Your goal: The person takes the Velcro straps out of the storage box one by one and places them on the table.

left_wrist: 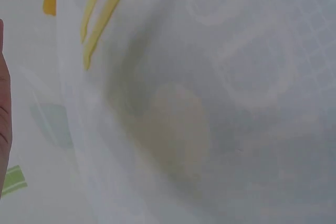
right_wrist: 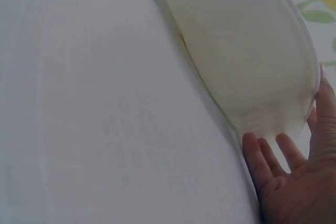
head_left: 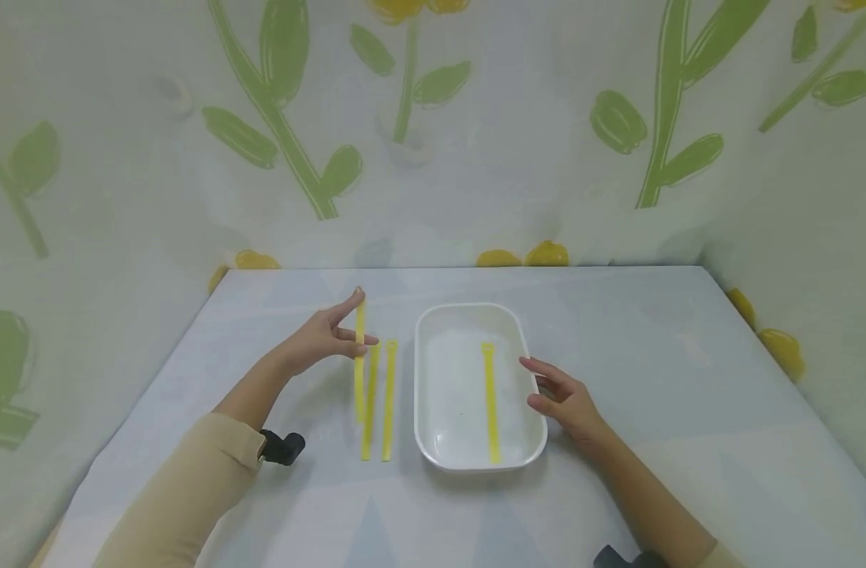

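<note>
A thin yellow strip (head_left: pixel 360 386) hangs from my left hand (head_left: pixel 326 339), which holds it by its far end above the table. Two more yellow strips (head_left: pixel 389 402), each with a slightly wider head, lie side by side just to its right. In the left wrist view only an edge of the left hand (left_wrist: pixel 4 114) shows; the held strip is out of that view. My right hand (head_left: pixel 564 398) grips the right side of a white tray (head_left: pixel 535 454), its fingers (right_wrist: pixel 254 156) against the outer wall in the right wrist view. One yellow strip (head_left: pixel 491 402) lies inside the tray.
A pale patterned cloth covers the table (head_left: pixel 639 331). Behind it rises a light backdrop (head_left: pixel 504 158) printed with green stems and yellow flowers. Dark wrist mounts (head_left: pixel 282 448) sit on both forearms.
</note>
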`<state>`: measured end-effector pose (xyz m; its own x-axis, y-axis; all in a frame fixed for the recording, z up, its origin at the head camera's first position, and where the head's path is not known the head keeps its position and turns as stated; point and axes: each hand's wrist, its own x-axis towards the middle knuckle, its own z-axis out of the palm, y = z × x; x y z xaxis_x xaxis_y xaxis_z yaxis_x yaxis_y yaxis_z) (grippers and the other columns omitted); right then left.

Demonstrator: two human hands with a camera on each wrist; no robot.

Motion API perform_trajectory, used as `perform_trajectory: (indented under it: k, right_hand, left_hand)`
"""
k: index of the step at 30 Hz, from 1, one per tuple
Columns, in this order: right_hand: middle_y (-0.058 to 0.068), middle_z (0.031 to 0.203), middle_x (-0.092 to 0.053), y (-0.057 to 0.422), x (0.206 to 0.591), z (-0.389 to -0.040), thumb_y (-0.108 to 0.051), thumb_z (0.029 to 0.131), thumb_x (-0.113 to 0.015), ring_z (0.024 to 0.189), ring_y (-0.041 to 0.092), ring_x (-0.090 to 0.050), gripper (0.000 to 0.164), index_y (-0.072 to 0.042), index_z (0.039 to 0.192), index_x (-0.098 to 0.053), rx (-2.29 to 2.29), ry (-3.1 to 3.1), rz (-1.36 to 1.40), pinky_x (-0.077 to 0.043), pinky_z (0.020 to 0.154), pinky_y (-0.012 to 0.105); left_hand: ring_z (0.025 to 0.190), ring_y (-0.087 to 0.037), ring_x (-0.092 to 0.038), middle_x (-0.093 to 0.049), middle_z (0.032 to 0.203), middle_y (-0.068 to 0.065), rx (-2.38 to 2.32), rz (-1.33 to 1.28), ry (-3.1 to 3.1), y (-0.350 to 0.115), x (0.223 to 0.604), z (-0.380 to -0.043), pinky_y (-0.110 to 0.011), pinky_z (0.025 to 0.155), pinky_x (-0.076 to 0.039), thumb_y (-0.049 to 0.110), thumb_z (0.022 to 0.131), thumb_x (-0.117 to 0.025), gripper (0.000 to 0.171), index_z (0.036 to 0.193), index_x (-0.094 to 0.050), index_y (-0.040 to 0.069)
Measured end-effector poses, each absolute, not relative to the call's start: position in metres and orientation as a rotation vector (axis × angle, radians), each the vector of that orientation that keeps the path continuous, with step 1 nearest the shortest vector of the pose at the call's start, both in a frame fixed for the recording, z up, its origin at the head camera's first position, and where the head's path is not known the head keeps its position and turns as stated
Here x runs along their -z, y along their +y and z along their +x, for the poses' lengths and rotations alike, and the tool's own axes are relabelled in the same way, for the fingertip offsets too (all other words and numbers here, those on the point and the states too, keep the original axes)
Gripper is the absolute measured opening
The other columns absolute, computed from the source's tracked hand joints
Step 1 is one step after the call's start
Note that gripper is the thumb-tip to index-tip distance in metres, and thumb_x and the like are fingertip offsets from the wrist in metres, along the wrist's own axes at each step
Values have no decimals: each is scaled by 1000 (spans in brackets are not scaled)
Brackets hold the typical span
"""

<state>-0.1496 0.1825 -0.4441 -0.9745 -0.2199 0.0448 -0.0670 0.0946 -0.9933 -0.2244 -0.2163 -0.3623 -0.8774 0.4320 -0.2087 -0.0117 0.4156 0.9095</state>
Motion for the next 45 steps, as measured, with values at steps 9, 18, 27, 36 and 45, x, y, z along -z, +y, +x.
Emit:
perform_trajectory:
  k: [9, 18, 27, 36, 45]
  right_hand:
    - [-7, 136, -51, 180, 445, -149, -7, 86, -66, 108, 9, -54, 50, -14, 134, -55, 1999, 2258, -278, -50, 83, 19]
    - [7, 144, -44, 183, 444, -151, -11, 86, -67, 116, 20, -51, 53, -9, 137, -50, 1950, 2279, -233, -49, 85, 19]
    - [-6, 139, -49, 184, 446, -151, -11, 86, -67, 108, 6, -54, 51, -14, 135, -52, 1970, 2253, -258, -50, 85, 20]
    - [6, 143, -45, 183, 443, -150, -11, 86, -67, 113, 14, -53, 53, -6, 136, -49, 1972, 2262, -261, -49, 85, 19]
    - [0, 141, -47, 183, 443, -150, -10, 87, -67, 107, 5, -54, 51, -13, 136, -52, 1981, 2261, -286, -49, 85, 18]
  left_hand:
    - [111, -21, -62, -63, 124, -11, -1330, 289, 2378, -237, 384, -214, -48, 99, -40, 17, 84, -72, 94, 153, -9, 25]
    - [102, -18, -64, -70, 108, -8, -1210, 316, 2397, -236, 408, -213, -32, 86, -45, 19, 79, -76, 100, 153, -9, 22]
    - [110, -26, -54, -11, 159, -2, -1035, 353, 2612, -232, 421, -214, -47, 99, -40, 20, 69, -83, 106, 152, -17, 21]
    - [143, -40, -11, -14, 157, -16, -848, 401, 2706, -237, 424, -214, -57, 111, -16, 32, 74, -80, 89, 146, -34, 7]
    - [132, -41, -18, -22, 149, -16, -759, 275, 2762, -236, 425, -211, -59, 105, -27, 37, 74, -79, 80, 141, -45, 13]
